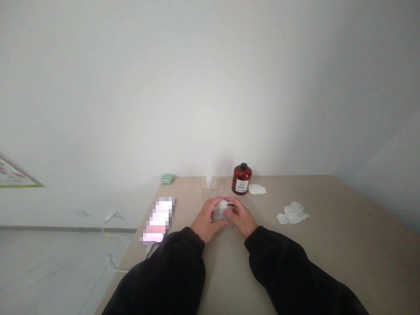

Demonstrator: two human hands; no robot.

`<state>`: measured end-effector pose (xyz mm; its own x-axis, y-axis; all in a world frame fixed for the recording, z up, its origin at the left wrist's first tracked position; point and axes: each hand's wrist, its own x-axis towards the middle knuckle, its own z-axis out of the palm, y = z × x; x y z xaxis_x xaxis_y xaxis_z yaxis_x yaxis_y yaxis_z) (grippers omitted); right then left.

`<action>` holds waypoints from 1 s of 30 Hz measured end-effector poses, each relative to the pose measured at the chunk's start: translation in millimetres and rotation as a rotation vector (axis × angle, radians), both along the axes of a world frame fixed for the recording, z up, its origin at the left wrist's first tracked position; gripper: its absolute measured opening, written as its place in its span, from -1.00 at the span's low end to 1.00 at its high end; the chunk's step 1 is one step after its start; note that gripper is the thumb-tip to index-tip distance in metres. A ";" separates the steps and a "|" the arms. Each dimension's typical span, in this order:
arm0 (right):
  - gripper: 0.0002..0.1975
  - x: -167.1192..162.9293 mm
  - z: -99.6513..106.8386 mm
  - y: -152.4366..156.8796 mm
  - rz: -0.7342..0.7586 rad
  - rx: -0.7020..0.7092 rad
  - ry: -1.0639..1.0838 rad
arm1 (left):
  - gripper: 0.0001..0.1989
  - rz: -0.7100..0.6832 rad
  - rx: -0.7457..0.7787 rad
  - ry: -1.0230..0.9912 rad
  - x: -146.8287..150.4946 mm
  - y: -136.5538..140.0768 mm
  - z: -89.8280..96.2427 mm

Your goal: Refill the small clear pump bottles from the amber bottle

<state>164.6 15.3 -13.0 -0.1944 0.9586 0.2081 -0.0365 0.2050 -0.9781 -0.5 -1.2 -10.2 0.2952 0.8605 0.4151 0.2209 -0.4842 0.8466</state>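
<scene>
left hand (207,221), right hand (243,219): fingers (219,225) clasping one clear bottle (217,214); one brown bottle (242,178) behind.

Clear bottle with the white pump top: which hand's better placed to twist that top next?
Probably the right hand: its thumb is close to the white pump top, and the spout points its way. The left hand holds the clear bottle, thumb lower, so seems better for steadying.
</scene>
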 end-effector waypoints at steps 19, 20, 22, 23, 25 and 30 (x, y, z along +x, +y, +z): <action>-0.65 1.6 -2.5 1.3 0.002 -0.001 0.004 | -0.32 0.001 -0.013 0.000 -0.9 0.1 -2.2; -0.64 1.6 -3.1 1.7 0.004 0.001 0.003 | -0.32 -0.003 -0.009 -0.001 -1.0 0.4 -2.8; -0.60 1.6 -5.1 2.9 0.013 0.011 -0.001 | -0.33 -0.008 0.005 0.002 -1.4 1.3 -4.4; -0.57 1.6 -6.4 3.6 0.016 0.020 -0.005 | -0.32 -0.008 0.013 0.004 -1.7 1.6 -5.1; -0.54 1.9 -8.6 4.9 0.012 0.040 -0.016 | -0.32 -0.007 0.023 0.010 -2.2 2.1 -6.0; -0.65 3.5 -6.4 5.1 0.003 0.088 -0.045 | -0.31 -0.001 0.004 0.012 -2.1 1.6 -4.5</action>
<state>168.1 20.5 -19.4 -0.2086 0.9365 0.2820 0.0066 0.2897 -0.9571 -2.6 0.4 -14.7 0.3006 0.8587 0.4151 0.2304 -0.4877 0.8421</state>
